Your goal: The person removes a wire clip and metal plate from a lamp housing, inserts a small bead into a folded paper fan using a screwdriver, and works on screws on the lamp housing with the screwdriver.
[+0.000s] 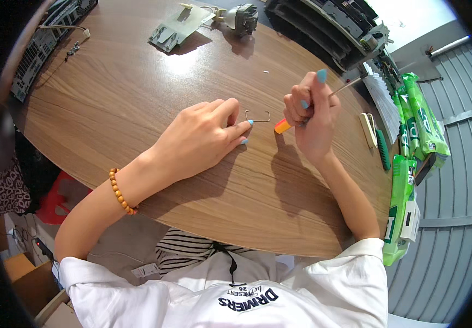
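My left hand (206, 134) rests low over the wooden table, a beaded bracelet on its wrist. Its index fingertip touches a thin, C-shaped piece of bent metal wire (263, 120) whose ends turn inward. Thumb and index finger are apart, the other fingers curled. To the right, my right hand (315, 117) is raised above the table and closed around a screwdriver (282, 126). The orange and yellow handle end sticks out below the fist. The metal shaft points up and to the right, away from the wire, and most of the handle is hidden by the fingers.
A metal plate (178, 30) with a dark lamp-like part (241, 19) lies at the back. Black machine housing (323, 27) stands at the far right. Green packs (421, 115), a beige clip-like tool (368, 130) and a green brush (382, 148) line the right edge.
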`<action>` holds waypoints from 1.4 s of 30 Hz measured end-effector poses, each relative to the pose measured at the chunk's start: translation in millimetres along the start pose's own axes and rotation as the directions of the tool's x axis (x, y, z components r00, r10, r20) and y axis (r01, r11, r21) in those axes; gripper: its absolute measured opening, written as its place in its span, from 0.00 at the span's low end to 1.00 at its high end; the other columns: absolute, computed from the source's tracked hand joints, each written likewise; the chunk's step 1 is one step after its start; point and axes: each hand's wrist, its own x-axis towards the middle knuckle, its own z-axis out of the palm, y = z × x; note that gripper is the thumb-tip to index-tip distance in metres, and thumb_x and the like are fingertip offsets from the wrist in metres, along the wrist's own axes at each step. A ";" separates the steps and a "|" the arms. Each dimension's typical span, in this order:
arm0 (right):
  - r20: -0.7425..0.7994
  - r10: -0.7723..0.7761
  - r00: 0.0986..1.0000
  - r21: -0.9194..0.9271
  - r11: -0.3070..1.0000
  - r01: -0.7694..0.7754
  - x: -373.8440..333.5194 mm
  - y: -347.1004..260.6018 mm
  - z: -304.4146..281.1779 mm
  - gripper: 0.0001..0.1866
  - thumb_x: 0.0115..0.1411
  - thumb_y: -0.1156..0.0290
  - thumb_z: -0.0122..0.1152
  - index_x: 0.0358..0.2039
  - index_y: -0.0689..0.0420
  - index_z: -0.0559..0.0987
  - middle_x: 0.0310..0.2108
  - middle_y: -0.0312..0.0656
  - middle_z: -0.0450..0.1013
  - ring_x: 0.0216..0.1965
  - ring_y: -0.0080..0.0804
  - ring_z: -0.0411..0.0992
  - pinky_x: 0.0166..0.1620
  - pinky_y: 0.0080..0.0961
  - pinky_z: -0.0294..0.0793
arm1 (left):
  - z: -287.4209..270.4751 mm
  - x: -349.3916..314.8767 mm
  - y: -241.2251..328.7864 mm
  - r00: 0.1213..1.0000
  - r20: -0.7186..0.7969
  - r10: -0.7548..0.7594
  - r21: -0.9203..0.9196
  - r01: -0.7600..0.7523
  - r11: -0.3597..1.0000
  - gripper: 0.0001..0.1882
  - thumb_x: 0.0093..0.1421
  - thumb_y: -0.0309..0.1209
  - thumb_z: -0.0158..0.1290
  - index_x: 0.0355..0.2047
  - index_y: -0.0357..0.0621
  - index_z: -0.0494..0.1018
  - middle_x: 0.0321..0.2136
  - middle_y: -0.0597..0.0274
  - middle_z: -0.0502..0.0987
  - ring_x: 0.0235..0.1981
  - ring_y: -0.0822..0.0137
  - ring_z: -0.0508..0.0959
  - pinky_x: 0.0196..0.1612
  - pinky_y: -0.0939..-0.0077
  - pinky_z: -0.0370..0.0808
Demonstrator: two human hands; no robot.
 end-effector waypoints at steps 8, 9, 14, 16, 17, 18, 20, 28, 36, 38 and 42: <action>0.085 0.049 0.995 0.121 0.991 -0.059 0.2 6.5 -8.8 0.23 0.67 0.52 0.35 0.19 0.55 0.60 0.12 0.28 0.49 0.13 0.15 0.44 0.16 0.17 0.41 | 3.3 2.4 2.7 0.998 0.025 -0.064 -0.041 0.065 0.997 0.18 0.51 0.32 0.55 0.43 0.42 0.73 0.30 0.61 0.67 0.27 0.65 0.72 0.32 0.74 0.71; 0.082 0.056 0.995 0.116 0.991 -0.065 -0.5 6.6 -8.7 0.23 0.67 0.52 0.35 0.19 0.55 0.60 0.12 0.28 0.49 0.13 0.15 0.44 0.16 0.17 0.41 | 2.5 3.0 2.9 0.997 0.046 -0.056 -0.024 0.057 0.998 0.18 0.51 0.33 0.55 0.43 0.41 0.73 0.30 0.61 0.67 0.27 0.66 0.72 0.33 0.74 0.71; -0.048 0.192 0.980 0.071 0.979 -0.189 -0.2 14.1 -6.1 0.28 0.65 0.48 0.35 0.14 0.53 0.58 0.10 0.28 0.48 0.12 0.16 0.44 0.15 0.17 0.41 | 6.2 4.0 4.2 0.995 0.096 -0.002 0.080 -0.006 0.997 0.21 0.49 0.36 0.56 0.41 0.37 0.73 0.30 0.62 0.66 0.30 0.67 0.71 0.34 0.75 0.72; -0.011 0.145 0.989 0.071 0.987 -0.144 9.8 6.3 -8.9 0.29 0.65 0.48 0.34 0.12 0.52 0.57 0.09 0.28 0.47 0.11 0.16 0.44 0.15 0.17 0.41 | 4.4 3.3 5.1 0.992 0.122 0.014 0.145 -0.031 0.989 0.22 0.48 0.38 0.56 0.41 0.36 0.73 0.30 0.63 0.66 0.31 0.68 0.71 0.35 0.76 0.72; 0.030 0.091 0.995 0.074 0.993 -0.093 16.5 -0.5 -7.5 0.30 0.65 0.47 0.34 0.10 0.52 0.55 0.08 0.28 0.46 0.10 0.17 0.44 0.14 0.17 0.42 | 3.1 2.2 6.2 0.993 0.121 0.013 0.140 -0.030 0.990 0.22 0.48 0.38 0.56 0.41 0.36 0.73 0.30 0.63 0.66 0.31 0.68 0.71 0.35 0.76 0.72; 0.026 0.091 0.995 0.067 0.993 -0.093 23.7 -11.0 -2.0 0.30 0.65 0.47 0.34 0.10 0.52 0.55 0.08 0.28 0.46 0.10 0.17 0.44 0.14 0.17 0.42 | 1.1 1.6 7.7 0.993 0.121 0.016 0.160 -0.035 0.986 0.22 0.48 0.38 0.55 0.41 0.37 0.73 0.30 0.63 0.66 0.32 0.69 0.71 0.35 0.76 0.72; 0.185 0.012 0.983 0.176 0.983 -0.045 37.4 -19.3 0.1 0.31 0.66 0.48 0.34 0.09 0.52 0.54 0.06 0.29 0.47 0.09 0.18 0.45 0.14 0.18 0.42 | 6.2 4.0 6.2 0.989 0.149 0.013 0.170 -0.038 0.985 0.21 0.49 0.38 0.55 0.41 0.37 0.73 0.30 0.63 0.66 0.32 0.70 0.70 0.36 0.77 0.72; 0.070 0.093 0.993 -0.047 0.995 -0.090 31.6 4.3 6.1 0.29 0.65 0.49 0.32 0.08 0.48 0.52 0.05 0.29 0.44 0.07 0.18 0.40 0.13 0.19 0.38 | 4.8 -0.4 6.3 0.995 0.100 -0.009 0.146 -0.006 0.989 0.22 0.48 0.38 0.55 0.42 0.38 0.72 0.31 0.65 0.66 0.32 0.70 0.70 0.35 0.77 0.72; 0.108 0.093 0.990 0.075 0.992 -0.101 32.8 8.4 -5.6 0.30 0.65 0.53 0.37 0.07 0.51 0.53 0.05 0.30 0.48 0.07 0.17 0.44 0.12 0.19 0.40 | 4.5 2.4 8.0 0.995 0.101 -0.014 0.146 -0.001 0.989 0.22 0.48 0.38 0.56 0.41 0.38 0.73 0.30 0.65 0.66 0.31 0.70 0.70 0.35 0.78 0.72; 0.119 0.053 0.992 0.156 0.985 -0.071 32.4 10.2 -3.7 0.29 0.65 0.54 0.37 0.08 0.51 0.53 0.05 0.30 0.48 0.07 0.17 0.44 0.12 0.19 0.40 | 4.4 3.9 7.9 0.995 0.098 -0.016 0.137 0.002 0.991 0.22 0.48 0.38 0.56 0.41 0.38 0.73 0.30 0.65 0.66 0.31 0.70 0.70 0.35 0.78 0.72; 0.072 0.117 0.990 -0.030 0.993 -0.115 25.9 22.4 7.3 0.27 0.66 0.55 0.33 0.09 0.49 0.52 0.05 0.28 0.44 0.08 0.17 0.39 0.13 0.18 0.39 | 3.9 3.5 8.4 0.994 0.106 -0.009 0.153 -0.008 0.988 0.22 0.47 0.38 0.56 0.40 0.39 0.73 0.29 0.65 0.65 0.30 0.70 0.70 0.33 0.78 0.72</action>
